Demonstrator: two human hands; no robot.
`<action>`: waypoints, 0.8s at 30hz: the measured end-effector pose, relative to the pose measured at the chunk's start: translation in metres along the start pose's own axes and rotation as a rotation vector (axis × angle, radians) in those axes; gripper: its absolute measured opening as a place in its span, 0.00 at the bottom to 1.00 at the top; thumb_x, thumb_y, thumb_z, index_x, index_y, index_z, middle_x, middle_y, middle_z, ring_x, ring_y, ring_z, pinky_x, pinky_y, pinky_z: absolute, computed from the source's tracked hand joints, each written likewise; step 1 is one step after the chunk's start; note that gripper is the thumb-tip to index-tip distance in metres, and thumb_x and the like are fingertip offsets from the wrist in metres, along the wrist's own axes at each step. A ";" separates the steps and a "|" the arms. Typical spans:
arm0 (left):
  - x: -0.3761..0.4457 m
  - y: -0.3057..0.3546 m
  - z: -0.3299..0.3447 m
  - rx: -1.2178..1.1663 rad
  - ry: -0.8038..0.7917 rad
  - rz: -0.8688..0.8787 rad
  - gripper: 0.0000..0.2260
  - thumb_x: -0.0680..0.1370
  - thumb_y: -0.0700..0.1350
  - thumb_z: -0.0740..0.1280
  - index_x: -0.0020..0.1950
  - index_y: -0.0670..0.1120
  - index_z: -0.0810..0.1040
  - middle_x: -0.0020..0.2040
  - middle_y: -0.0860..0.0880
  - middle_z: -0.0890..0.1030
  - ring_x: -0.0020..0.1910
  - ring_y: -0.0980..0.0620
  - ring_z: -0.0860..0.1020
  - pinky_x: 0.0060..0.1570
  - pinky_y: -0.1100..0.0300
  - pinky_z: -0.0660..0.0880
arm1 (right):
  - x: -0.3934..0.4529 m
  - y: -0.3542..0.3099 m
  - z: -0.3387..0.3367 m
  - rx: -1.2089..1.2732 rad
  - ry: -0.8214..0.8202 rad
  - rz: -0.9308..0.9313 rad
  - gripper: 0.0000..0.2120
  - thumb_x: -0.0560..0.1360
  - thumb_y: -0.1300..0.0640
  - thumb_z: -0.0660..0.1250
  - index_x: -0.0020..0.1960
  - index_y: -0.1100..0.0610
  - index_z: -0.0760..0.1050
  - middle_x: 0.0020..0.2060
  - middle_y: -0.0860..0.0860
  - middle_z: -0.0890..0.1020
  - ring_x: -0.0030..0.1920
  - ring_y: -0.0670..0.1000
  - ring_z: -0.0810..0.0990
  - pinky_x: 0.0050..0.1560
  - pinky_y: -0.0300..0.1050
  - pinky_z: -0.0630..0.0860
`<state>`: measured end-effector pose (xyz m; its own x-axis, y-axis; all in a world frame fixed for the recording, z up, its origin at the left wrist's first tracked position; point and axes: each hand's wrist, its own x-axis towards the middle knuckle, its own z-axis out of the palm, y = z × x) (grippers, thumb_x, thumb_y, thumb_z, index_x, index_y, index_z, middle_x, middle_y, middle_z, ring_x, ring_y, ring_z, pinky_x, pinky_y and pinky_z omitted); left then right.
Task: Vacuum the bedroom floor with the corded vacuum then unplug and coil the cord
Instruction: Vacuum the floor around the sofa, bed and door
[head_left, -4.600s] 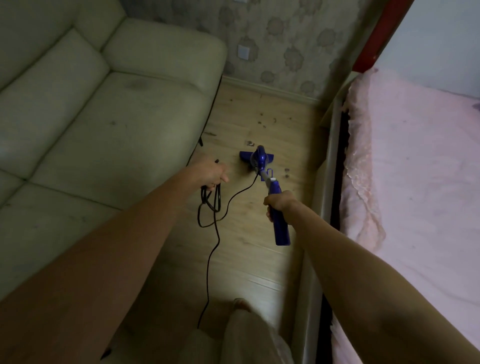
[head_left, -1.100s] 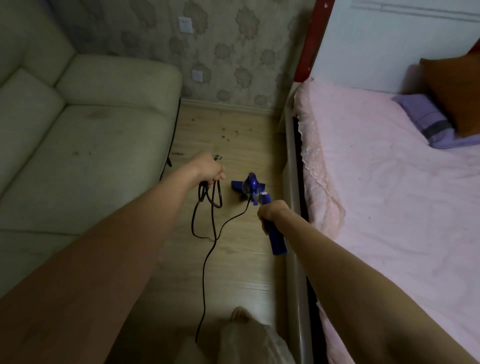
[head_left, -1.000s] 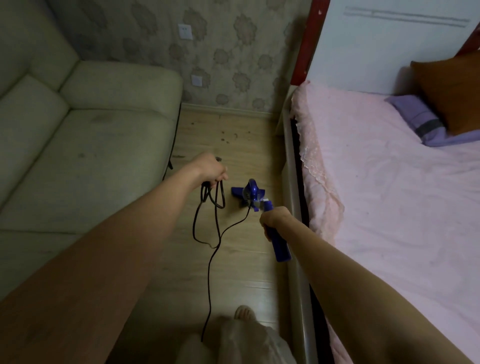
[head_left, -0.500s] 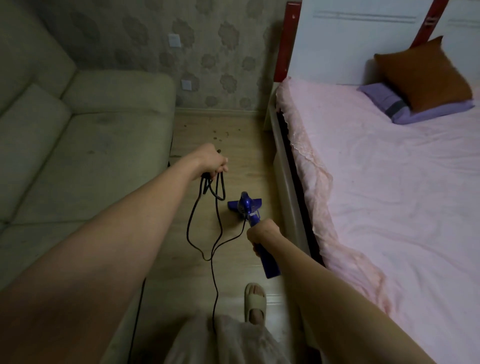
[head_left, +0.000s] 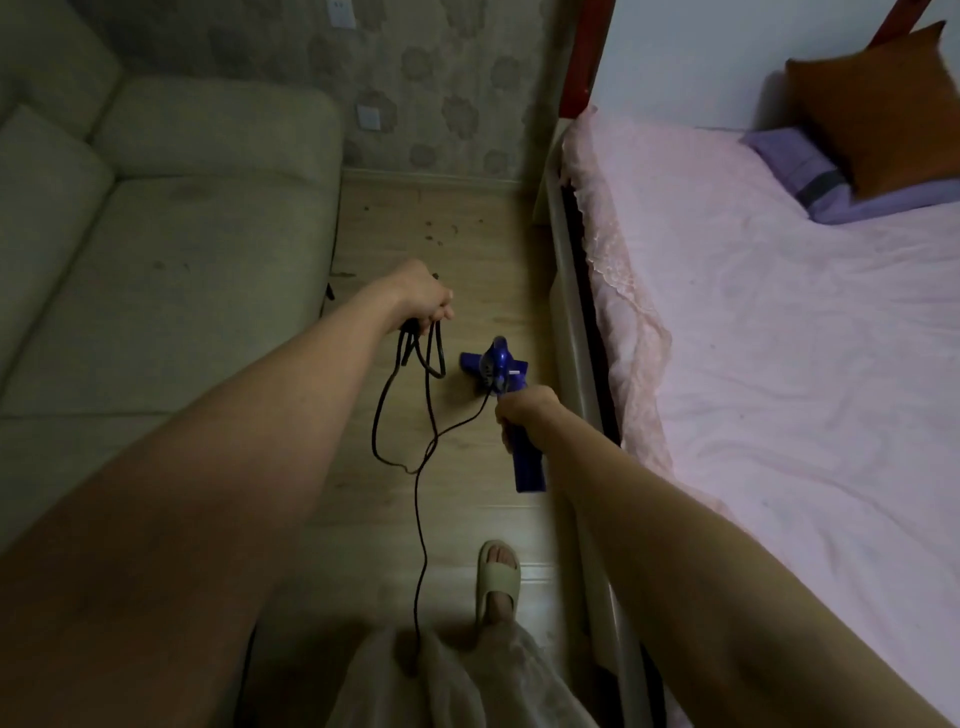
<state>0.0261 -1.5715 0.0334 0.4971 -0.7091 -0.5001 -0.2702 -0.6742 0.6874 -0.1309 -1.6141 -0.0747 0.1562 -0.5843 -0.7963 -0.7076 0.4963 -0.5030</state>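
A blue corded vacuum (head_left: 496, 366) stands with its nozzle on the wooden floor (head_left: 462, 249) in the strip between sofa and bed. My right hand (head_left: 524, 410) grips its blue handle, which sticks out below my fist. My left hand (head_left: 421, 299) is held out over the floor and grips several loops of the black cord (head_left: 415, 415). The cord hangs from that hand, joins the vacuum and trails back toward my legs. Dark crumbs (head_left: 441, 228) lie on the floor near the far wall.
A pale green sofa (head_left: 171, 249) fills the left side. A bed with a pink sheet (head_left: 779, 338) fills the right, with a purple pillow (head_left: 810, 171) and an orange cushion (head_left: 883, 104). Wall sockets (head_left: 370, 117) sit on the patterned wall. My slippered foot (head_left: 498, 577) stands behind the vacuum.
The vacuum has been drawn back from the far wall toward me along the bed side. The view has swung right, showing more bed and pillows. Both hands kept their holds.
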 end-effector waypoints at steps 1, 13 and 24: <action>0.009 0.004 0.004 -0.007 -0.007 -0.006 0.10 0.82 0.40 0.59 0.56 0.38 0.77 0.32 0.51 0.73 0.27 0.58 0.68 0.26 0.67 0.68 | 0.007 -0.005 -0.003 0.003 -0.003 0.004 0.09 0.74 0.66 0.67 0.51 0.60 0.68 0.38 0.56 0.78 0.33 0.52 0.77 0.31 0.43 0.75; 0.143 0.037 0.025 -0.045 -0.049 -0.151 0.12 0.81 0.41 0.60 0.43 0.39 0.79 0.28 0.49 0.71 0.27 0.53 0.68 0.34 0.60 0.70 | 0.132 -0.115 -0.061 0.027 -0.016 -0.004 0.12 0.76 0.64 0.66 0.54 0.60 0.65 0.39 0.56 0.76 0.34 0.52 0.77 0.31 0.43 0.75; 0.206 0.035 0.025 -0.129 0.027 -0.273 0.13 0.82 0.42 0.59 0.50 0.34 0.77 0.24 0.50 0.72 0.22 0.54 0.68 0.25 0.64 0.70 | 0.224 -0.184 -0.090 -0.050 0.002 -0.042 0.12 0.76 0.63 0.66 0.57 0.62 0.67 0.38 0.56 0.76 0.33 0.52 0.76 0.31 0.44 0.75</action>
<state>0.0983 -1.7462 -0.0590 0.5591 -0.4980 -0.6629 -0.0175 -0.8065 0.5910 -0.0283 -1.8941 -0.1302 0.1854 -0.6053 -0.7741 -0.7342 0.4384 -0.5185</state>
